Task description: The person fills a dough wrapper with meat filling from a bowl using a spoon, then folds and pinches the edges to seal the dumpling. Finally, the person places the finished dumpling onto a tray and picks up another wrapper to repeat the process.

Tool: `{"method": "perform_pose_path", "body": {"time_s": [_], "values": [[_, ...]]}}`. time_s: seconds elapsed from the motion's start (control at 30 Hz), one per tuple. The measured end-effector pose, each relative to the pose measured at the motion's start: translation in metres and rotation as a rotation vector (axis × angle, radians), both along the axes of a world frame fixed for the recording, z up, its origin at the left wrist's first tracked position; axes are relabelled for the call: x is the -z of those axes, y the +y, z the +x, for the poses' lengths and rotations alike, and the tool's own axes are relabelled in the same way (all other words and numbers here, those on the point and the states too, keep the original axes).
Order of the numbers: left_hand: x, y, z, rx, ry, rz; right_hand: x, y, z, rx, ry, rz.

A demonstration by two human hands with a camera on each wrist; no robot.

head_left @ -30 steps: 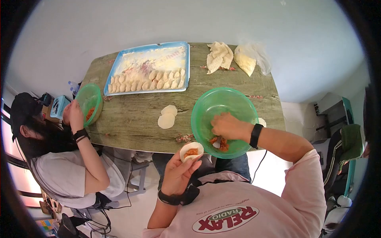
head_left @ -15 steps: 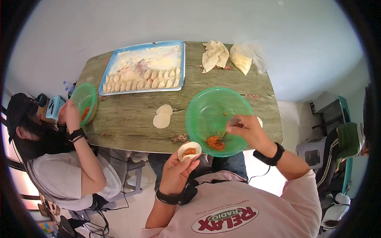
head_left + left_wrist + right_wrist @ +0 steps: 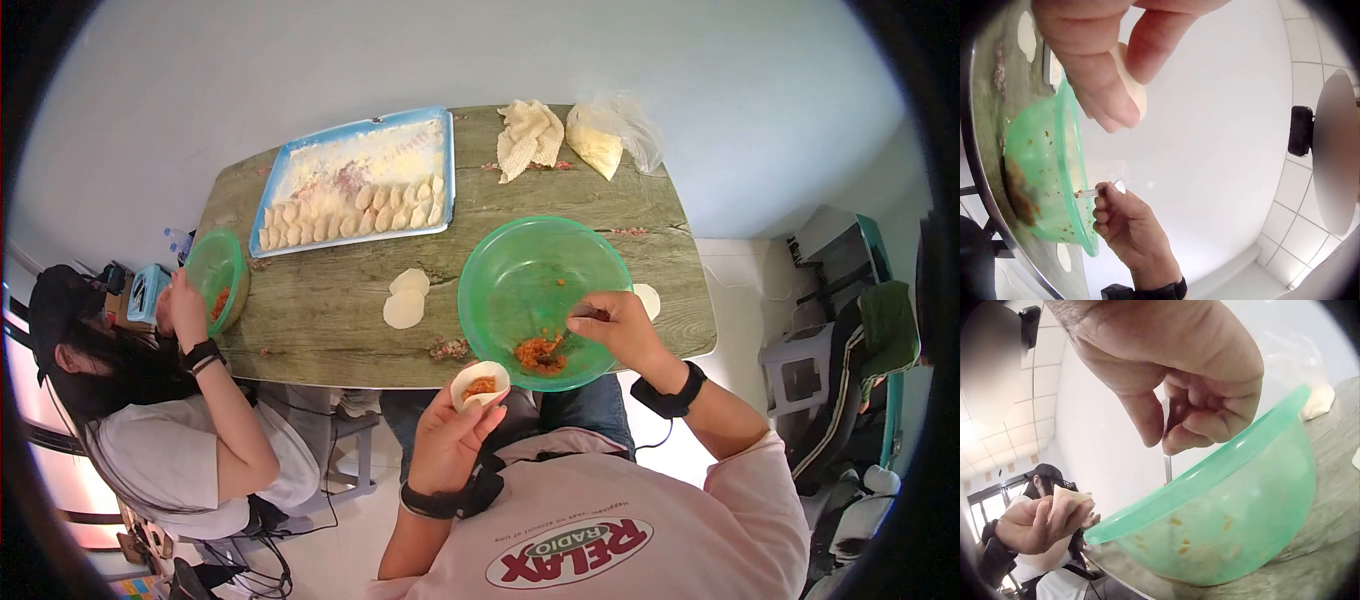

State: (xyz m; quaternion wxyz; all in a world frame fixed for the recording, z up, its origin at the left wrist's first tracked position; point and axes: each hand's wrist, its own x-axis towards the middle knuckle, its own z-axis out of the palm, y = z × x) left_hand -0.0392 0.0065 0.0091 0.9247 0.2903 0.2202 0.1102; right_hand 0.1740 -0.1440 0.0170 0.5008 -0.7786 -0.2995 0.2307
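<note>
My left hand [image 3: 452,440] holds up a round dumpling wrapper [image 3: 463,388] with orange-brown filling [image 3: 482,385] in its middle, just off the table's front edge. In the left wrist view the thumb and fingers pinch the wrapper [image 3: 1135,87] from both sides. My right hand [image 3: 622,330] grips the handle of a metal spoon [image 3: 1090,193] over the green bowl [image 3: 520,250]. The spoon's lower end reaches into the chopped filling [image 3: 538,352] at the bowl's near side. Two flat wrappers [image 3: 404,308] lie overlapping left of the bowl.
A blue tray [image 3: 448,170] with floury rows of dumplings [image 3: 350,226] stands at the back left. Behind the bowl lie a crumpled cloth [image 3: 530,140] and a plastic bag [image 3: 620,130]. Another wrapper [image 3: 648,300] lies right of the bowl. At left, another person [image 3: 150,430] works by a second green bowl [image 3: 235,265].
My right hand has risen from deep in the bowl to its right side, with the spoon still in the filling. The left hand keeps holding the filled wrapper in about the same spot.
</note>
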Motion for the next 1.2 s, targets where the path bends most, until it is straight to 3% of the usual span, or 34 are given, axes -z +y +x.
{"method": "perform_pose_path", "body": {"time_s": [0.5,0.67,0.97,1.2], "values": [[-0.001,-0.003,0.004,0.013,0.022,0.023,-0.027,-0.032,-0.034,0.087,-0.223,0.038],[-0.001,-0.003,0.006,0.025,0.034,0.022,-0.026,-0.029,-0.04,-0.044,-0.404,0.097],[-0.001,-0.003,0.006,0.021,0.026,0.016,-0.025,-0.026,-0.041,-0.022,-0.227,0.073],[0.001,-0.003,0.006,0.026,0.031,-0.018,-0.019,-0.035,-0.041,-0.11,-0.228,0.08]]}}
